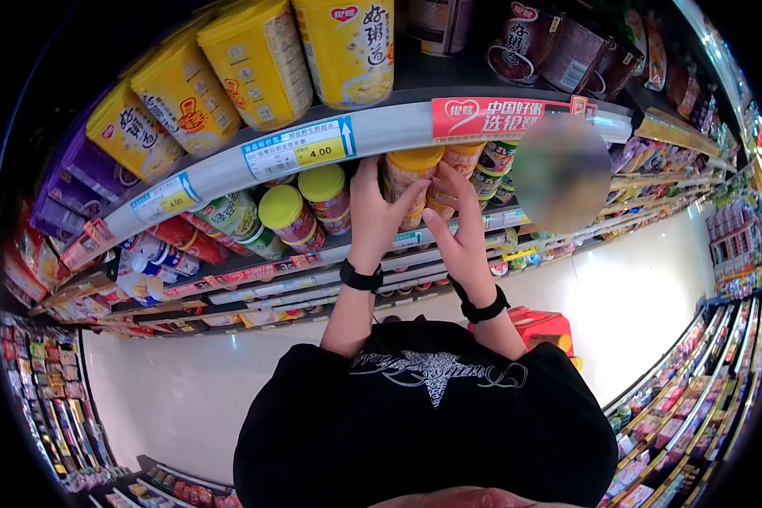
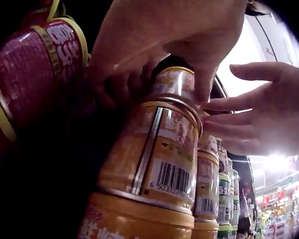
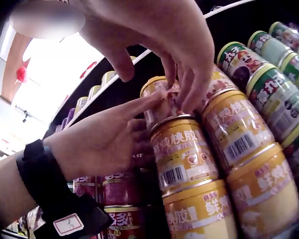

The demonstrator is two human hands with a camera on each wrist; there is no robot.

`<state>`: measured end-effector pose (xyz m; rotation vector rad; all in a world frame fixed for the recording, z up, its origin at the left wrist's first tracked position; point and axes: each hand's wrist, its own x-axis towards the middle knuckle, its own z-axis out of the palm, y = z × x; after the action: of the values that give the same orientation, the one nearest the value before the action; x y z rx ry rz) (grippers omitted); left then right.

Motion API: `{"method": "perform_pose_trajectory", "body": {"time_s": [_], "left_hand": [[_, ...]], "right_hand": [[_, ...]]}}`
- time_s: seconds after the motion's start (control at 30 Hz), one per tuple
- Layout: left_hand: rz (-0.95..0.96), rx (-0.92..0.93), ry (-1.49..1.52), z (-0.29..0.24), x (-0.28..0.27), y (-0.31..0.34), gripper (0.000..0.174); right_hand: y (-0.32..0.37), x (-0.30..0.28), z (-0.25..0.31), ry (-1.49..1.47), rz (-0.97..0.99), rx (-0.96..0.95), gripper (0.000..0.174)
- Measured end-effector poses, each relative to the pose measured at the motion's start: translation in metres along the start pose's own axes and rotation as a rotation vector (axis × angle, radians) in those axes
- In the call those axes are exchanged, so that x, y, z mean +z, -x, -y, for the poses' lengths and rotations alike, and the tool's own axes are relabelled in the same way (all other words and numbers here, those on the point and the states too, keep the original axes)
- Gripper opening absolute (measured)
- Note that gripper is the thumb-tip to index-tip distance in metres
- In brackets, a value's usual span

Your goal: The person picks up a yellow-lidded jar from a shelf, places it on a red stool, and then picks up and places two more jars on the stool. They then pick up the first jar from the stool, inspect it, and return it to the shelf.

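Observation:
My left hand (image 1: 379,207) grips the top orange-yellow food can (image 3: 157,102) of a stack on the shelf, its thumb across the front and its fingers around the far side. My right hand (image 1: 459,216) is on the other side of that can, fingers extended and thumb spread, fingertips right at the can's side. Directly beneath stands a matching can (image 2: 152,154) with a barcode, on top of another one. A second column of the same cans (image 3: 236,124) rises alongside. In the left wrist view, the gripping hand partly hides the top can.
Above the hands runs a shelf edge (image 1: 220,173) with price tags, bearing yellow tubs (image 1: 347,51). Cans with yellow-green lids (image 1: 289,216) stand left of the stack, and green cans (image 3: 271,89) lie beyond it. A red basket (image 1: 538,326) is on the floor behind the right arm.

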<state>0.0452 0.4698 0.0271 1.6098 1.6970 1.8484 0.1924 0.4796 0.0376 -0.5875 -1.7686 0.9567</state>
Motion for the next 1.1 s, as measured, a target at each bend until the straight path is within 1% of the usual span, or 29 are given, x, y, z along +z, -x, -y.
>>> {"method": "perform_pose_trajectory", "body": {"time_s": [0.1,0.17,0.2,0.33,0.47,0.57,0.67,0.7,0.77,0.87,1.1], "left_hand": [[0.034,-0.032,0.021,0.003,-0.001,-0.003,0.064],[0.066,-0.079,0.048,0.002,-0.003,-0.004,0.063],[0.070,-0.067,0.048,0.004,-0.003,-0.004,0.063],[0.071,-0.034,0.040,0.010,-0.003,-0.002,0.064],[0.092,-0.041,0.087,0.020,-0.001,0.000,0.069],[0.043,0.041,-0.030,0.017,0.002,0.007,0.074],[0.020,0.018,-0.011,0.020,0.005,0.011,0.075],[0.042,-0.030,0.034,0.019,0.005,0.011,0.075],[0.079,-0.120,0.127,0.017,0.002,0.008,0.076],[0.090,-0.139,0.089,0.026,0.001,0.009,0.080],[0.115,-0.137,0.119,0.028,-0.003,0.013,0.072]], "right_hand": [[0.001,0.002,-0.002,0.071,0.020,-0.018,0.052],[0.002,0.003,0.002,0.057,0.030,0.014,0.052],[0.002,0.004,0.002,0.049,0.035,0.028,0.052],[0.004,0.004,-0.001,0.109,0.031,-0.018,0.051],[0.007,0.002,0.006,0.042,0.064,0.105,0.050],[0.010,0.001,0.002,0.131,0.060,0.033,0.049],[0.014,0.000,0.001,0.057,0.060,0.072,0.049],[0.016,0.000,0.001,0.021,0.065,0.121,0.050],[0.018,0.000,-0.005,0.039,0.071,0.103,0.053],[0.019,0.000,-0.005,0.059,0.095,0.083,0.056],[0.024,0.006,-0.001,0.090,0.145,0.091,0.057]]}}
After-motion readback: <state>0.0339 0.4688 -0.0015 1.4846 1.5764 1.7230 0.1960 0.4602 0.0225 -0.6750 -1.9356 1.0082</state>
